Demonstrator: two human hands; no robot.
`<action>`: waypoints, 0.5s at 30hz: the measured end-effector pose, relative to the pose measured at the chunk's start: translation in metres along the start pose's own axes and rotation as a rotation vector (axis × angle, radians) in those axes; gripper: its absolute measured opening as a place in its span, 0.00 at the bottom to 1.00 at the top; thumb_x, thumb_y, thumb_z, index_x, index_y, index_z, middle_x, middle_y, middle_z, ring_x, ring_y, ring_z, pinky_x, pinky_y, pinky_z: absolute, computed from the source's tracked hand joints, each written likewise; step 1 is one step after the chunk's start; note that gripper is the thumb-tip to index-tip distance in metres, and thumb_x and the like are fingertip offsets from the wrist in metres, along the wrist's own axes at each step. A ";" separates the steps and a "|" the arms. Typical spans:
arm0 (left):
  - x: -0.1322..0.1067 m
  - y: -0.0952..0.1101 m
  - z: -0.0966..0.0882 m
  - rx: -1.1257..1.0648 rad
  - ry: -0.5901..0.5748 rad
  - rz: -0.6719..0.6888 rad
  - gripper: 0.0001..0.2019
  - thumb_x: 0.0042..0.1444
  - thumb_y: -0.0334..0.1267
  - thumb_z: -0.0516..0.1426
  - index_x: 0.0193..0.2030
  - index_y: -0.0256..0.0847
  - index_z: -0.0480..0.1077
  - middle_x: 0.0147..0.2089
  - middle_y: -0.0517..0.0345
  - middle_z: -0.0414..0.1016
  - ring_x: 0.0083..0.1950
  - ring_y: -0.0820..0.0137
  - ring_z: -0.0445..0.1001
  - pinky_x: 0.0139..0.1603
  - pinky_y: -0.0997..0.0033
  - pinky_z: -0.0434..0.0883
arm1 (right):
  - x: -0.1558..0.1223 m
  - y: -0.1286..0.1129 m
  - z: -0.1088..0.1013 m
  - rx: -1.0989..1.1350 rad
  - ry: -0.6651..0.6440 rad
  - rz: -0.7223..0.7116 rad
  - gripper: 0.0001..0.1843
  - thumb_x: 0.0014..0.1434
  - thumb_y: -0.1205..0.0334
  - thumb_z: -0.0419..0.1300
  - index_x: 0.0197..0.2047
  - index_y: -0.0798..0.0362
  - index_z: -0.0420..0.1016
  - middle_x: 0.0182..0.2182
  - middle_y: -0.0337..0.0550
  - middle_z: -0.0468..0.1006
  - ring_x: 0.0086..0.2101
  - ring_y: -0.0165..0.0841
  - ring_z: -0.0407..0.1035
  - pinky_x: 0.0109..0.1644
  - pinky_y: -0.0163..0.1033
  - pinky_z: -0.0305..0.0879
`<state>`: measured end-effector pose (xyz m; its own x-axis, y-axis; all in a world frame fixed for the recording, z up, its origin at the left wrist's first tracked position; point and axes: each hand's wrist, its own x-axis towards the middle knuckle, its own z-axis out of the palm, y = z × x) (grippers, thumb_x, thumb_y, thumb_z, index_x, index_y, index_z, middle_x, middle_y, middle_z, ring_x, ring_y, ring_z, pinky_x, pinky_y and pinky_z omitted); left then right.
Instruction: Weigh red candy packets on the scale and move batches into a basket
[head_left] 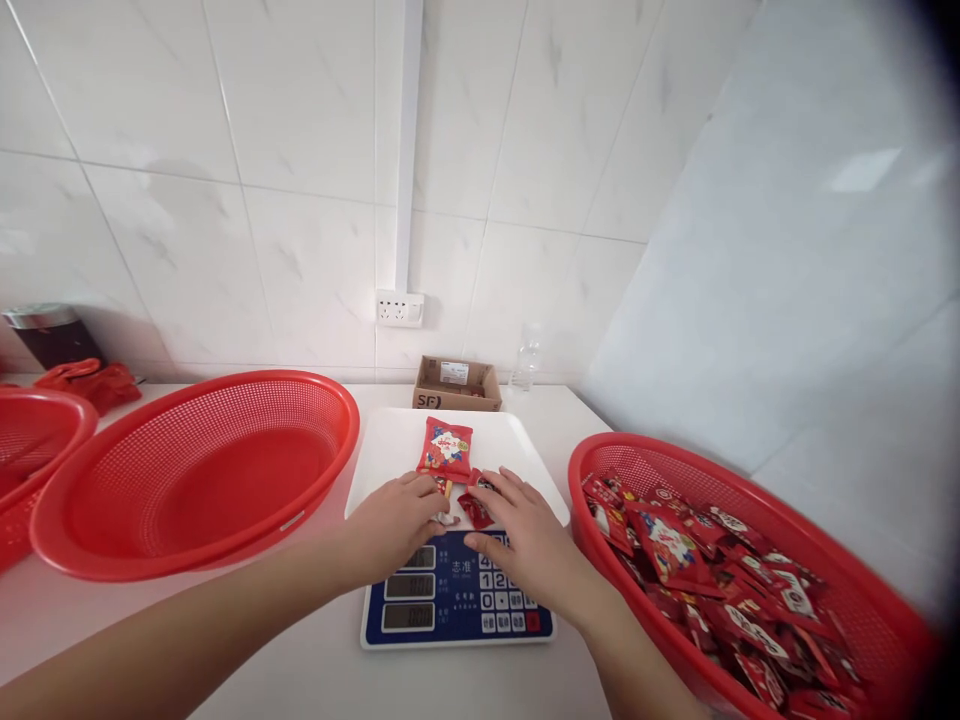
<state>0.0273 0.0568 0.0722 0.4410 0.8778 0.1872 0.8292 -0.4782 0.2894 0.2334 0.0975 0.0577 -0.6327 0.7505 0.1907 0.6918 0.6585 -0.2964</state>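
Observation:
A digital scale point(457, 595) with a white weighing pan point(390, 445) stands in front of me. One red snack packet point(445, 447) lies flat on the pan. My left hand point(397, 520) rests at the pan's front edge, fingers curled over small red packets point(475, 508). My right hand point(525, 535) lies beside it, fingers bent on the same packets, its thumb over the scale's keypad. How many packets lie under my hands is hidden.
An empty red mesh basket point(195, 475) sits left of the scale. On the right, a red basket point(750, 570) holds several red packets. Part of another red basket point(34, 440) shows at far left. A cardboard box point(456, 385) and clear bottle point(528, 362) stand by the tiled wall.

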 end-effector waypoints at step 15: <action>-0.020 0.010 -0.001 -0.724 0.316 -0.405 0.19 0.63 0.44 0.41 0.54 0.46 0.65 0.38 0.56 0.66 0.32 0.72 0.67 0.24 0.74 0.72 | 0.000 -0.009 0.005 -0.047 0.198 -0.016 0.12 0.63 0.67 0.50 0.36 0.53 0.75 0.34 0.43 0.78 0.38 0.37 0.69 0.44 0.46 0.63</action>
<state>0.0262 0.0349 0.0728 -0.0436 0.9860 0.1608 0.4327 -0.1264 0.8926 0.2256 0.0912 0.0557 -0.5661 0.7331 0.3769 0.7007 0.6688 -0.2484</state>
